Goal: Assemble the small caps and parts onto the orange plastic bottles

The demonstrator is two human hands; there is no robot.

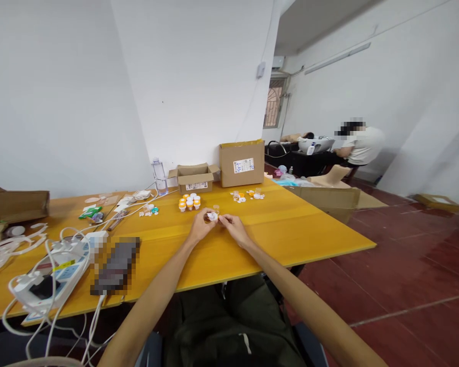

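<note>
Close by: dark trousers under the table edge, two bare arms stretched out over the yellow table. On the near left, a heap of white cables and a white box with buttons, pushed aside so the middle stays free for work.

In the middle: left hand and right hand drawn together, fingertips of both pinching one small white piece from each side. Held just above the table top, likely so both hands can turn or press it. Too small to tell what kind of piece.

A little further: a bunch of small pots with orange lids, set close together within easy reach. To the right, more loose little bits.

Further back: a clear bottle, an open small box and a bigger shut box, lined up by the wall.

Far right: another person sitting at a dark table, busy apart.
</note>
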